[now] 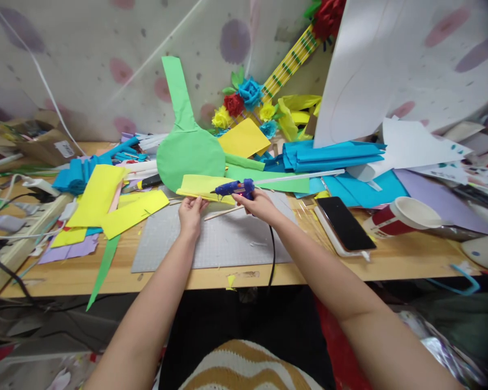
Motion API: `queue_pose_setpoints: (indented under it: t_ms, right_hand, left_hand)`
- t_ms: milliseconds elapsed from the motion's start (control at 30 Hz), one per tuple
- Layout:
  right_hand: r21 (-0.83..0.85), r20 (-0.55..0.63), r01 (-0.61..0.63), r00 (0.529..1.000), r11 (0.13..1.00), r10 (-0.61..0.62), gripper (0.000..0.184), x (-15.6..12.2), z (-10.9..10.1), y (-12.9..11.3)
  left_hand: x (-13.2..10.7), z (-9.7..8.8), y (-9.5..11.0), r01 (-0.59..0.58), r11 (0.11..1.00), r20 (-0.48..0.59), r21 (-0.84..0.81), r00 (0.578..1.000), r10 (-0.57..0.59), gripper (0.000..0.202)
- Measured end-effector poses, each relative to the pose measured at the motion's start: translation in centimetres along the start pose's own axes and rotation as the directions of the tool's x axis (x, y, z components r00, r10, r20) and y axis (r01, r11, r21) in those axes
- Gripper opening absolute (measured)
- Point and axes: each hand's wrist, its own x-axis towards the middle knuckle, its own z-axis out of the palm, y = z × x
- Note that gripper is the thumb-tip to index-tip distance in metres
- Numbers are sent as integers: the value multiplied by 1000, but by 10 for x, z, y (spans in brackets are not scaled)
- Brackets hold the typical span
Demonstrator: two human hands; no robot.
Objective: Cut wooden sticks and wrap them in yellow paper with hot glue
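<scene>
My right hand [257, 204] is wrapped round the grip of a blue hot glue gun [235, 188], whose nozzle points left over a strip of yellow paper [201, 187]. My left hand [191, 211] pinches the near edge of that yellow strip, fingers closed on it. A white glue stick [301, 176] sticks out of the back of the gun to the right. Both hands work above a grey cutting mat [215, 244] on the wooden table [394, 260]. A thin wooden stick [222, 213] lies on the mat between the hands. The gun's black cord [273, 254] hangs over the table's front edge.
A green paddle-shaped paper [187, 146], yellow sheets [106, 203] and blue folded paper [329, 154] crowd the table. A phone [345, 223] and a tipped red paper cup [402, 215] lie to the right. Paper flowers [244, 103] lean at the wall. Cables and a power strip [16, 238] sit left.
</scene>
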Motion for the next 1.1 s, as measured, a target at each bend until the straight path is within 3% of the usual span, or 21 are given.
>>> queue_pose_setpoints:
  t_ms: [100, 367, 767, 1100]
  right_hand:
    - [-93, -19, 39, 999, 995, -41, 45, 2, 2, 2]
    - [-148, -5, 46, 999, 988, -48, 46, 5, -2, 21]
    - [-189, -21, 93, 995, 978, -99, 39, 6, 1, 19]
    - [-204, 0, 94, 995, 974, -96, 43, 10, 7, 9]
  left_hand:
    - [0, 0, 0, -1, 1000, -6, -1, 1000, 1, 27]
    - [-2, 3, 2, 4, 1000, -14, -15, 1000, -4, 22]
    - [-2, 1, 1, 8, 1000, -10, 23, 1000, -7, 26]
    - [-3, 2, 3, 12, 999, -7, 38, 1000, -12, 27]
